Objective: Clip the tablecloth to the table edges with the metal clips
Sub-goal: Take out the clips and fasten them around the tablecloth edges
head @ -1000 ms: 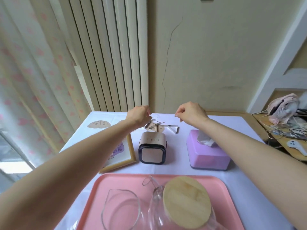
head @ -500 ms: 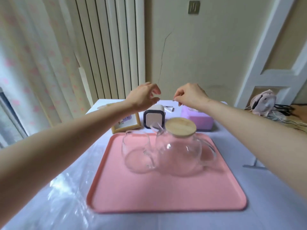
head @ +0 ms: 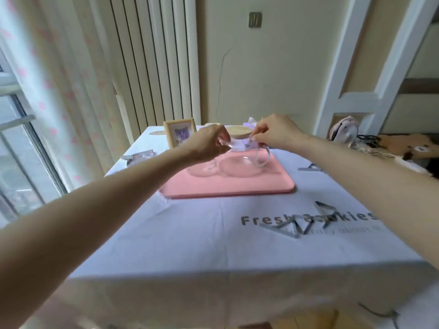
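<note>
Two hands up over the tray, loose clips lying on the white tablecloth [head: 190, 238].

Left edge: one metal clip [head: 139, 156] near the picture frame [head: 179, 135]. Left hand [head: 209, 144] curled, right hand [head: 273, 134] pinched; what either grips, I cannot tell. Below them one pink tray [head: 228, 186] carries one glass cup [head: 203, 168] and one lidded glass pitcher [head: 242, 160]. Right of centre, a cluster of about three clips [head: 297, 224] sits on bare cloth near the front edge.
</note>
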